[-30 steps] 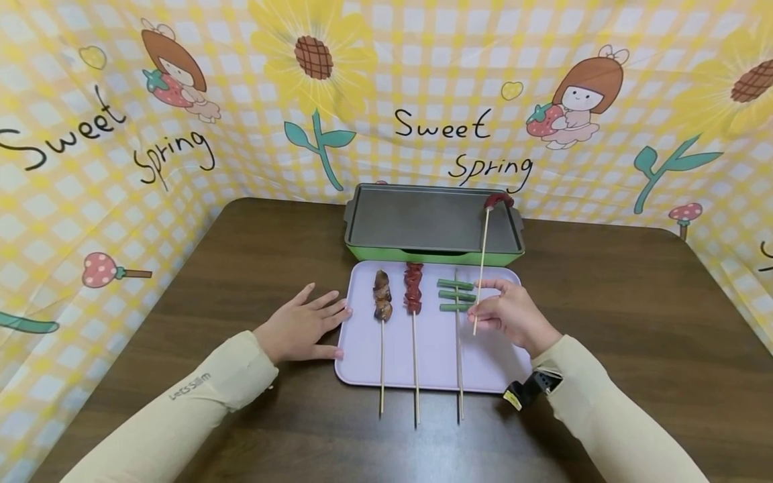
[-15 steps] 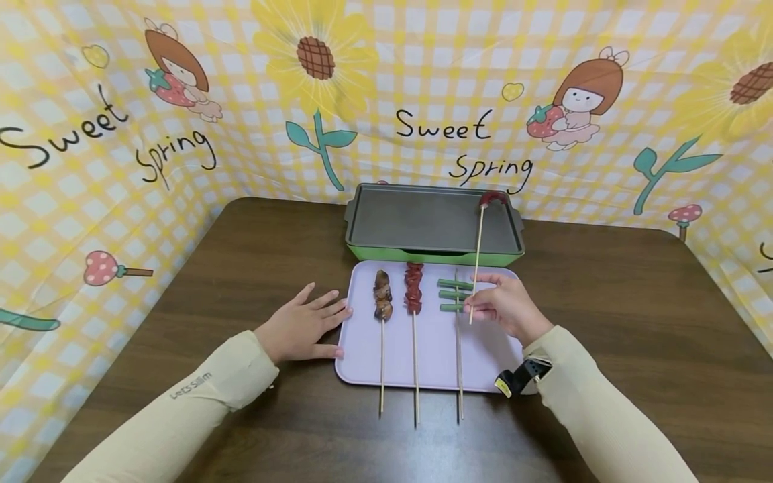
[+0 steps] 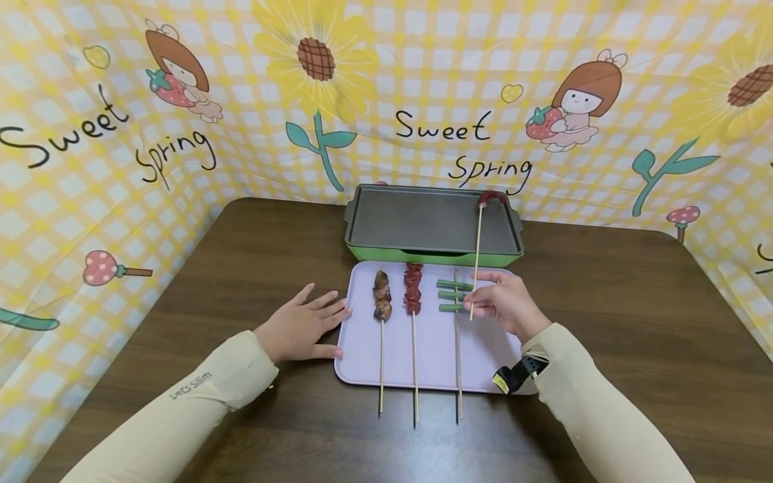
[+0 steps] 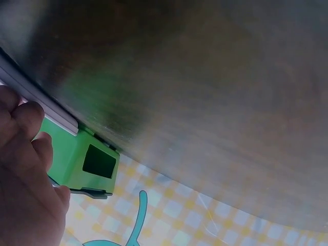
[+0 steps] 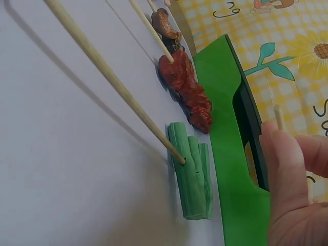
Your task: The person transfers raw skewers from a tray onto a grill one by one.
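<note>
My right hand pinches the lower part of a thin skewer between thumb and fingers. A dark red curved piece is on its far end, over the right side of the grill plate; whether it touches the plate I cannot tell. With fingers spread, my left hand touches the left edge of the lilac tray. Three skewers lie on that tray: brown chunks, folded red meat and green stalk pieces. The right hand hovers just beside the green ones.
The green base of the grill stands directly behind the tray. Skewer sticks overhang the tray's front edge above the dark wooden table. A patterned cloth hangs behind and at the left.
My right hand has shifted slightly left and away from me, carrying the skewer; its red end moved a little left over the plate. The left hand has stayed put.
</note>
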Motion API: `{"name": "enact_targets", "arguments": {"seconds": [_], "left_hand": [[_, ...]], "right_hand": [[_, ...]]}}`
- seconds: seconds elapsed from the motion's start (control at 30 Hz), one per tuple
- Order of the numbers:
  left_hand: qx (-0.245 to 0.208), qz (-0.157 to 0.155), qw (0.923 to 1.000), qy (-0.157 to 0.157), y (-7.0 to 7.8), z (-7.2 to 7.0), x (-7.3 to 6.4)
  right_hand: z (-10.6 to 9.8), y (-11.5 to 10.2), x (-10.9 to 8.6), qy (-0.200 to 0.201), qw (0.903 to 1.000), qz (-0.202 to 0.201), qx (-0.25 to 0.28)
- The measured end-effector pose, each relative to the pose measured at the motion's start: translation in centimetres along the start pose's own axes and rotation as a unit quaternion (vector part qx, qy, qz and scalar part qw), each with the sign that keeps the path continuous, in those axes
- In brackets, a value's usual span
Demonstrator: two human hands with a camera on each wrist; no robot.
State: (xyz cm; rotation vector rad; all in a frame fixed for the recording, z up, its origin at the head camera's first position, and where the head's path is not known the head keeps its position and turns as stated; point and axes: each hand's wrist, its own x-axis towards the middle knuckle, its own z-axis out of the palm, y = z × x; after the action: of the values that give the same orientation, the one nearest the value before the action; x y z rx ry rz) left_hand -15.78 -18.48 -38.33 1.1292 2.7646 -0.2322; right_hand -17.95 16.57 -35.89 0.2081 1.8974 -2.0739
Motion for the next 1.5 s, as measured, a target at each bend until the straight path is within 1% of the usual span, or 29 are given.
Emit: {"name": "enact_targets", "arguments": {"seconds": [0.17,0.4,0.7,1.17,1.37,1.5], "left_hand": [[-0.002,0.001,1.0000,0.001,-0.01,-0.04,-0.01],[-0.004,0.000,1.0000,0.000,0.04,-0.06,-0.02],[-0.011,-0.002,0.9999,-0.004,0.08,0.08,0.00],[-0.046,-0.019,0.9982,-0.034,0.03,-0.04,0.18],[-0.044,-0.016,0.9985,-0.030,0.03,-0.15,0.25],[-0.044,-0.013,0.9986,-0.027,0.13,-0.24,0.20]], "right_hand": [[0.14,-0.02,0.28,0.005,1.0000,0.001,0.001],[0.56,0.11,0.70,0.011,0.9998,-0.006,0.018],[0.72,0.00,0.63,0.021,0.9994,-0.004,0.025],[0.38,0.26,0.84,0.013,0.9993,-0.001,0.034],[0.22,-0.14,0.63,0.020,0.9993,0.008,0.032],[0.14,-0.12,0.36,0.028,0.9993,0.002,0.027]]}}
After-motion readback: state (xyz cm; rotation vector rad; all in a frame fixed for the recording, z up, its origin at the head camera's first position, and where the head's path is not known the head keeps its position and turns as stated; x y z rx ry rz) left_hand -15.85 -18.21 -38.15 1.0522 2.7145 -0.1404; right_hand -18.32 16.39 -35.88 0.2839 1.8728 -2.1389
